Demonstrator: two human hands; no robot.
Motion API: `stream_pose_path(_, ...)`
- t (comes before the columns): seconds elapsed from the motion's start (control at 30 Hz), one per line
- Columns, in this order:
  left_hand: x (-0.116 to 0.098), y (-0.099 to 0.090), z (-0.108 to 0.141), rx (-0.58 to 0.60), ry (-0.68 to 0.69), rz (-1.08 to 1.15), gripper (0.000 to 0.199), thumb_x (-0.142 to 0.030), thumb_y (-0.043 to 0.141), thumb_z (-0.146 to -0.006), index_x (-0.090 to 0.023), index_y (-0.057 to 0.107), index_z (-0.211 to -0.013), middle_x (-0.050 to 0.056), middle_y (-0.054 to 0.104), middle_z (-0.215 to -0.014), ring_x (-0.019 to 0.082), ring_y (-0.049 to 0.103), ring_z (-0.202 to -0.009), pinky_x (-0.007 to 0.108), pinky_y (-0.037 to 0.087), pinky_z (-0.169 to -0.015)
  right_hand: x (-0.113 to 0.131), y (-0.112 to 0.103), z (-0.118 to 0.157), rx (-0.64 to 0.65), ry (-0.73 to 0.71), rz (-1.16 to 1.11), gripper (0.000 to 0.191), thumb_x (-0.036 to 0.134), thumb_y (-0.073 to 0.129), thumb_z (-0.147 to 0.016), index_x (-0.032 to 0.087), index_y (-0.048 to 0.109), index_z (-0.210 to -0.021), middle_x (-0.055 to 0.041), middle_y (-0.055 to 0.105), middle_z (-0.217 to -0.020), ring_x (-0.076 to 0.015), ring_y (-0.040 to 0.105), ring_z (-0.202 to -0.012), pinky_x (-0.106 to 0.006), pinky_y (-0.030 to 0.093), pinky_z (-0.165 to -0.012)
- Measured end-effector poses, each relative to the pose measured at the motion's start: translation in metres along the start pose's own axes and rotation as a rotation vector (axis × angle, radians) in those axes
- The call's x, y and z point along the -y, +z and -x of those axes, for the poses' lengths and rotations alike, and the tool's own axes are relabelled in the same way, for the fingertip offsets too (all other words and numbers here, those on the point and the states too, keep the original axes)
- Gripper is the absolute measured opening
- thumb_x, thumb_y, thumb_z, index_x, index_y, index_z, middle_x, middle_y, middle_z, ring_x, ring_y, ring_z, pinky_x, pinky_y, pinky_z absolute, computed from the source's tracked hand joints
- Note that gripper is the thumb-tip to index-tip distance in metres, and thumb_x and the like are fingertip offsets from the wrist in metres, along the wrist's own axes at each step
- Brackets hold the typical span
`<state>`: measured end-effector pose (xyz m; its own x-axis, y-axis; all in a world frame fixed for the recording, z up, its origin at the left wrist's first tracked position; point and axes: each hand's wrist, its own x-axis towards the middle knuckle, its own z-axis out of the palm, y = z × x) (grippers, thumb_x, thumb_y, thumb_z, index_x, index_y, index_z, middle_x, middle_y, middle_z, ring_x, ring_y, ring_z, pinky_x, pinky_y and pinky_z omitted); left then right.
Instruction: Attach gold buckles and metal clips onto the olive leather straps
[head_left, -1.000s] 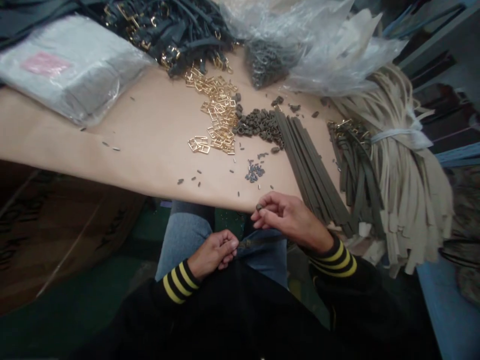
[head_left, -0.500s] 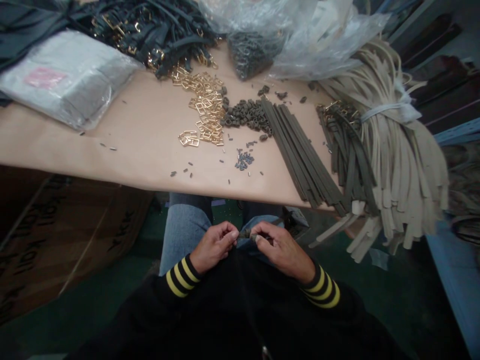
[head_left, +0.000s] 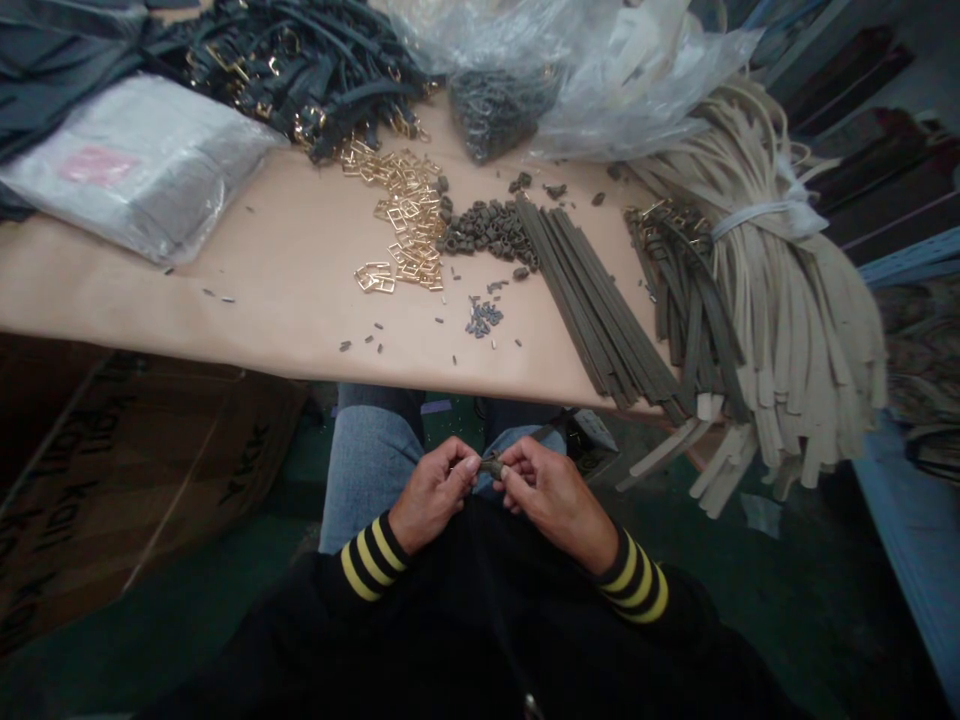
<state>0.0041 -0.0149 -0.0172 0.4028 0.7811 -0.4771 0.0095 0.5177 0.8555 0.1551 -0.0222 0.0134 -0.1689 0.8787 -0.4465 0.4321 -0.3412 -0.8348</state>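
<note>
Over my lap, below the table's front edge, my left hand (head_left: pixel 435 490) pinches one end of a small olive-brown strap piece (head_left: pixel 491 466). The fingers of my right hand (head_left: pixel 551 495) are closed on its other end. Much of the piece is hidden by fingertips, and its details are too small to tell. On the table (head_left: pixel 300 320) ahead are gold buckle frames (head_left: pixel 409 215), a heap of small olive loops (head_left: pixel 491 228), little metal pins (head_left: pixel 484 317) and a row of long olive straps (head_left: pixel 600 305).
Beige straps (head_left: pixel 795 290) tied in a bundle hang over the right edge, beside finished-looking olive straps (head_left: pixel 686 270). Dark buckled straps (head_left: pixel 300 75), a plastic-wrapped packet (head_left: pixel 150 165) and clear bags (head_left: pixel 615 85) lie behind. A cardboard box (head_left: pixel 150 470) stands lower left.
My right hand has shifted slightly left, closer to my left hand, and less of the strap piece shows between them. The camera view has moved a little.
</note>
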Motion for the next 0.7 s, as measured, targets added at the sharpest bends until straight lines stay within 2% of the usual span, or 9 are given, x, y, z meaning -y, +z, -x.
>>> stream_pose_path(0.17, -0.0002, -0.0004, 0.0022, 0.039, 0.044, -0.099, 0.024, -0.038, 0.041, -0.079, -0.016, 0.042, -0.071, -0.006, 0.038, -0.055, 0.004, 0.031, -0.042, 0.015, 0.026, -0.038, 0.0029, -0.0013, 0.0005, 0.043, 0.050, -0.055, 0.003, 0.017, 0.043, -0.077, 0.016, 0.043, -0.073, -0.0014, 0.060, -0.060, -0.0088, 0.054, -0.044, -0.018, 0.043, -0.041)
stream_pose_path(0.33, -0.0002, 0.0010, 0.0035, -0.021, 0.073, -0.185, 0.021, -0.034, 0.038, -0.081, -0.016, 0.042, -0.071, -0.005, 0.038, -0.057, 0.005, 0.034, -0.045, 0.017, 0.028, -0.041, 0.0077, -0.0025, 0.0025, 0.016, -0.036, 0.087, 0.010, 0.018, 0.042, -0.079, 0.015, 0.049, -0.073, -0.0027, 0.061, -0.063, -0.0096, 0.056, -0.047, -0.019, 0.044, -0.045)
stream_pose_path(0.43, 0.0013, 0.0012, 0.0033, -0.023, 0.074, -0.192, 0.020, -0.033, 0.038, -0.081, -0.016, 0.042, -0.071, -0.006, 0.038, -0.057, 0.005, 0.032, -0.045, 0.017, 0.027, -0.041, 0.0088, -0.0043, 0.0024, 0.028, -0.043, 0.104, 0.008, 0.019, 0.045, -0.079, 0.014, 0.050, -0.077, -0.0029, 0.060, -0.064, -0.0111, 0.058, -0.051, -0.021, 0.045, -0.048)
stream_pose_path(0.7, 0.0024, 0.0010, 0.0046, 0.052, 0.064, -0.129, 0.022, -0.037, 0.036, -0.081, -0.017, 0.040, -0.074, -0.007, 0.038, -0.056, 0.005, 0.031, -0.044, 0.017, 0.027, -0.041, 0.0061, -0.0026, -0.0022, 0.113, -0.006, -0.012, 0.003, 0.017, 0.048, -0.077, 0.015, 0.047, -0.074, -0.0022, 0.061, -0.064, -0.0103, 0.057, -0.048, -0.020, 0.044, -0.045)
